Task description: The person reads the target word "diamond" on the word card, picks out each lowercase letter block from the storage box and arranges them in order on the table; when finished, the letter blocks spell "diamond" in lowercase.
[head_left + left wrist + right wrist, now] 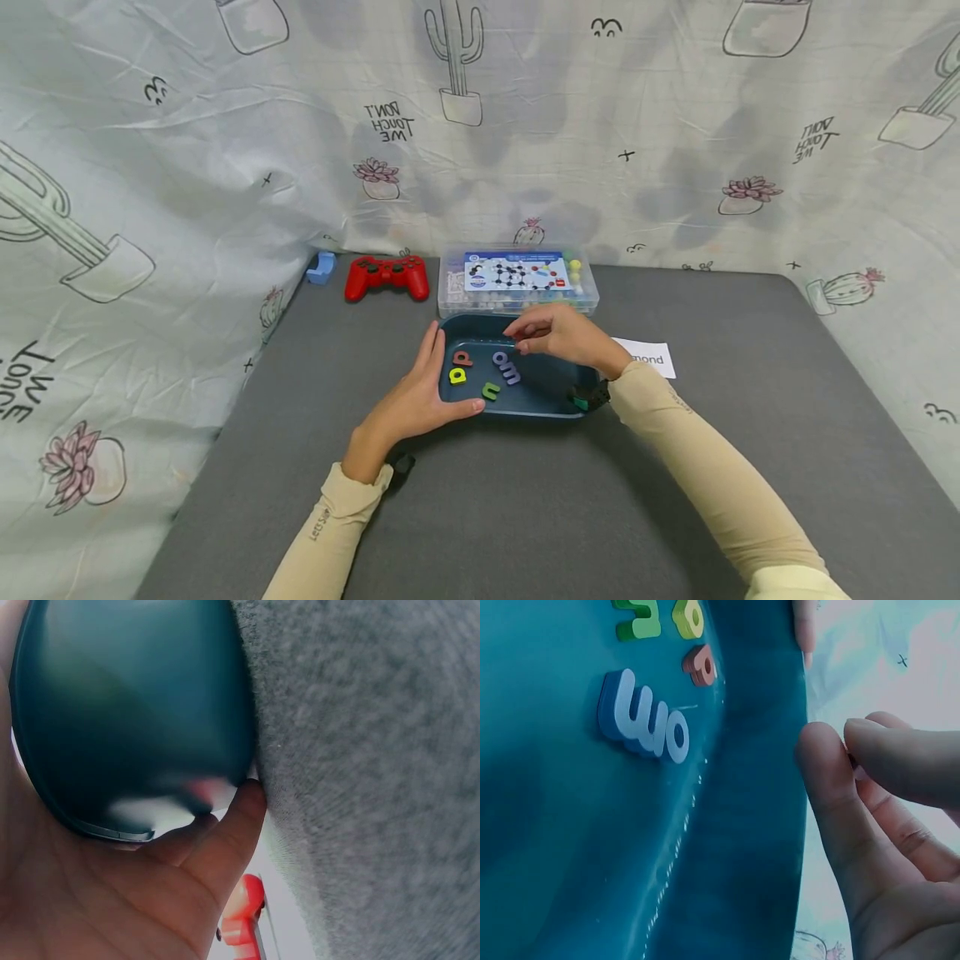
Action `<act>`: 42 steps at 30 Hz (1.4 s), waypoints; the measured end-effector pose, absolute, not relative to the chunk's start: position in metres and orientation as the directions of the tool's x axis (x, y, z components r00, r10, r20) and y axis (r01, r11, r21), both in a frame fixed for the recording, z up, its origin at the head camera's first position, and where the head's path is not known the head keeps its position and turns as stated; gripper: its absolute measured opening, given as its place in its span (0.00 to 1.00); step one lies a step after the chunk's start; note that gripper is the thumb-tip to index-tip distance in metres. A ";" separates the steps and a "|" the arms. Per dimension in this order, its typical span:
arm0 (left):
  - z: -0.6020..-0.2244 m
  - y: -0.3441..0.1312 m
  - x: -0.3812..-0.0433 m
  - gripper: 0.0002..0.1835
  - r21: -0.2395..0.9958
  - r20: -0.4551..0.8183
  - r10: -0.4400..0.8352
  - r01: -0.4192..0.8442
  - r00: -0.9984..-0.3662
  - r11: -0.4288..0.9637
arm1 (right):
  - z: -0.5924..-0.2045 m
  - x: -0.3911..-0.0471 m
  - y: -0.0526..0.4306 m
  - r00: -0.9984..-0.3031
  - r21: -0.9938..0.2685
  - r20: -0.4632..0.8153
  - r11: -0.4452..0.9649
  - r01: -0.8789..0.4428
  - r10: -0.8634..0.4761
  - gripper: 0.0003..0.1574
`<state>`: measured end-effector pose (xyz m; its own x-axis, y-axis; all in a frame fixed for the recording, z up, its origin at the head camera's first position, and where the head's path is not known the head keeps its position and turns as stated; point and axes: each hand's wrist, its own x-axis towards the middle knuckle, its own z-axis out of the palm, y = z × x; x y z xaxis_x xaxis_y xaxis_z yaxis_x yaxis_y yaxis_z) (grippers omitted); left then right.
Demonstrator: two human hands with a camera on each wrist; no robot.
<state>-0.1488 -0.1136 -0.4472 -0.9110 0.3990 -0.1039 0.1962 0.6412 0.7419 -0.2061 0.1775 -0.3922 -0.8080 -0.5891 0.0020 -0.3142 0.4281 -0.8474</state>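
Note:
My left hand (420, 392) grips the left end of a dark teal tray (536, 415), thumb along the front rim and fingers against the end wall. In the left wrist view the fingers reach around the tray's outside (142, 697). Several small letters lie in the tray: a red one (462, 358), a yellow one (457, 377), a green n (491, 391), and a purple o (500, 358) right beside a purple m (510, 373). Over the far side, my right hand (562, 335) pinches a small pinkish piece (859, 773), mostly hidden between thumb and forefinger.
Behind the tray stands a clear plastic case (517, 302) with a blue label. A red game controller (387, 278) and a light blue block (321, 268) lie at the back left. A white card (654, 358) showing "mond" is partly covered by the right forearm. A printed cloth hangs behind.

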 end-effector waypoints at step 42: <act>-0.449 -0.114 -0.152 0.70 0.741 -0.121 0.394 0.182 -0.911 0.647 | -0.376 -0.180 0.204 -0.895 -0.943 0.026 0.285 -0.169 -0.445 0.20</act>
<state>-0.1518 -0.1139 -0.4489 -0.9112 0.3940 -0.1207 0.1816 0.6469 0.7406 -0.1796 0.2035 -0.3758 -0.8951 -0.4452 0.0260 -0.1693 0.2853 -0.9434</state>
